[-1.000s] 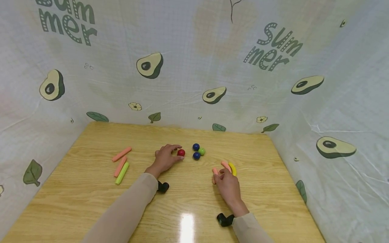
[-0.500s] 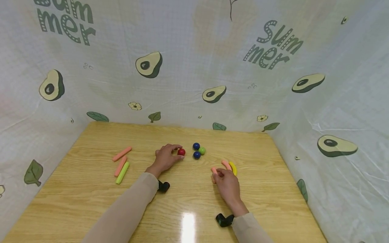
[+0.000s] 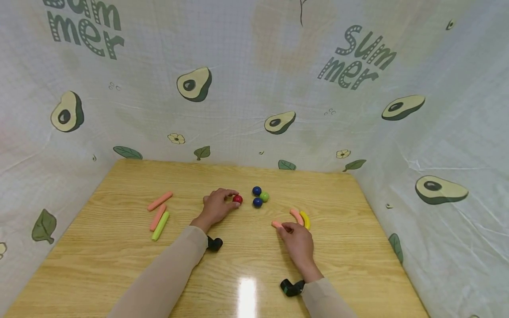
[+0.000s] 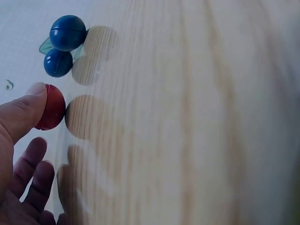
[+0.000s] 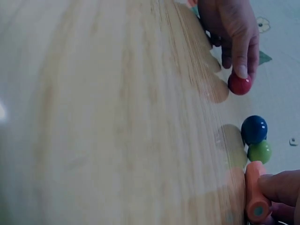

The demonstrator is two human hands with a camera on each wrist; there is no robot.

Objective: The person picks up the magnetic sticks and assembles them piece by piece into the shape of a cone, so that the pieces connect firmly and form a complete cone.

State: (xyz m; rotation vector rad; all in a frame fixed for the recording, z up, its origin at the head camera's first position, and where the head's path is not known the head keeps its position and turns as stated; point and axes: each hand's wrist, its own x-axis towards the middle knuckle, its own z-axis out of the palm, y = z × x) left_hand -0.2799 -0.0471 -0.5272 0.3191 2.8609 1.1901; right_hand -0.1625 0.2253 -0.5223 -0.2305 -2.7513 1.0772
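My left hand (image 3: pixel 216 207) holds a small glossy red ball (image 3: pixel 237 199) between thumb and fingers on the table. In the left wrist view the thumb lies against the red ball (image 4: pixel 52 108), with other fingers apart below it. Right of that ball sit two dark blue balls (image 3: pixel 256 191) and a light green ball (image 3: pixel 264 197), close together. My right hand (image 3: pixel 299 243) pinches a short coral stick (image 3: pixel 276 224); the right wrist view shows the thumb on the coral stick (image 5: pixel 255 187), which has a teal-centred end. Just beyond that hand lie another coral piece (image 3: pixel 295 215) and a curved yellow piece (image 3: pixel 305 219).
On the left of the wooden table (image 3: pixel 119 265) lie two coral sticks (image 3: pixel 160 201) and a yellow-green stick (image 3: pixel 161 226). A printed cloth (image 3: pixel 238 88) stands around the back and sides. A black wrist device (image 3: pixel 292 288) is at my right cuff.
The coral stick in my right hand has turned, its far end swinging left and nearer to me. My left hand stays at the red ball, almost unmoved.
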